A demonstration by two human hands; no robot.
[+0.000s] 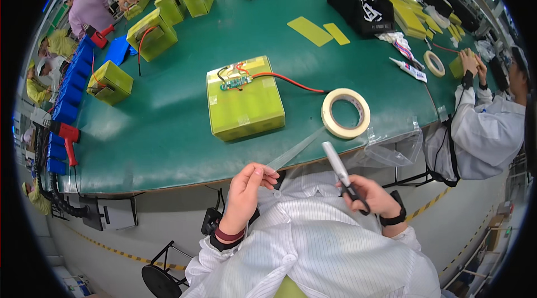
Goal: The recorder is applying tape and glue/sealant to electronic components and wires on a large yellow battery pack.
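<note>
Left hand (246, 189) pinches a thin, limp, sticky tape strip (293, 152) running toward 2 o'clock; right hand (366, 194) grips closed scissors (338, 169); hold its ends.

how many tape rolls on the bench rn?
2. One large roll of clear tape lies flat near the front edge, its strip pulled to the left hand. A smaller roll lies far right by the co-worker. Others may be hidden behind clutter.
</note>
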